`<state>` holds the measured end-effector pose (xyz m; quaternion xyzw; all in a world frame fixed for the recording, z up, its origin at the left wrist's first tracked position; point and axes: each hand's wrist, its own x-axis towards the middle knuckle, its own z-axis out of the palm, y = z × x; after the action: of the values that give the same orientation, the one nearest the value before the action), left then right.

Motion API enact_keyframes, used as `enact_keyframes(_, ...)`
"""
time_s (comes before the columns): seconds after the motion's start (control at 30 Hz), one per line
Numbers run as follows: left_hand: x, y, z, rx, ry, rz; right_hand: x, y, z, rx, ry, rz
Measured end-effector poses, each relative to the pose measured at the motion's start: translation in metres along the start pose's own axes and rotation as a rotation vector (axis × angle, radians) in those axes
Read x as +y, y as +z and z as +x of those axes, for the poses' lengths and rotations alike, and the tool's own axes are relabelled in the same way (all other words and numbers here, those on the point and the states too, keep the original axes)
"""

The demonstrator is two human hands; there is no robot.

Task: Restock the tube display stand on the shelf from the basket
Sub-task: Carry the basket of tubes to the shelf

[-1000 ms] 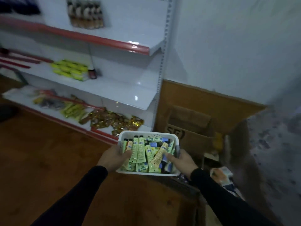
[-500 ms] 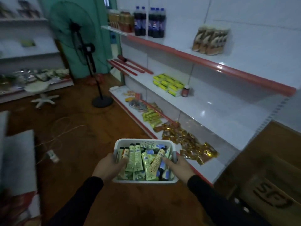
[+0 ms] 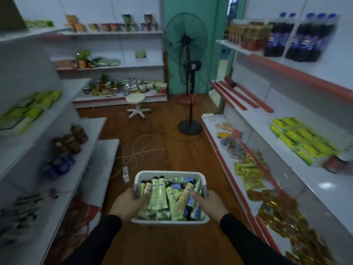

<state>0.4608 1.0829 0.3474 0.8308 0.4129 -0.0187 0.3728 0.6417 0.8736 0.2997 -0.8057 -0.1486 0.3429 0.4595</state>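
Observation:
I carry a white plastic basket (image 3: 170, 174) in front of me at waist height, above the wooden floor. It is full of several green, yellow and blue tubes (image 3: 159, 194) lying in a heap. My left hand (image 3: 128, 204) grips the basket's left rim, thumb inside over the tubes. My right hand (image 3: 209, 204) grips the right rim the same way. No tube display stand can be made out among the blurred shelves.
White shelves with goods line both sides of the aisle (image 3: 257, 131). A standing fan (image 3: 188, 60) and a white stool (image 3: 136, 104) stand ahead, with a cable and power strip (image 3: 125, 172) on the floor (image 3: 168, 150).
The view has swung left from a shelf corner and cardboard box to face down the aisle. Both hands keep the same hold on the basket.

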Motion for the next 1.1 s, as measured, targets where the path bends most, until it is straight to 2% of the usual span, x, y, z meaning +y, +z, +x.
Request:
enact_keyframes(0.27,0.049,-0.043,0.119,0.089,-0.075,-0.116,-0.074,-0.011,0.177,-0.127,-0.045,-0.134)
enact_keyframes(0.5,0.054,-0.084,0.276,0.082,-0.093,-0.107,-0.162,0.004,0.304,-0.156,-0.073,-0.173)
enact_keyframes(0.63,0.071,-0.128,0.363,0.035,-0.059,-0.130,-0.209,0.013,0.382,-0.121,-0.015,-0.098)
enact_keyframes(0.93,0.103,-0.213,0.545,0.066,-0.079,-0.125,-0.312,0.039,0.574,-0.112,0.007,-0.041)
enact_keyframes(1.1,0.121,-0.249,0.646,0.124,-0.133,-0.121,-0.374,0.053,0.691,-0.233,-0.025,-0.044)
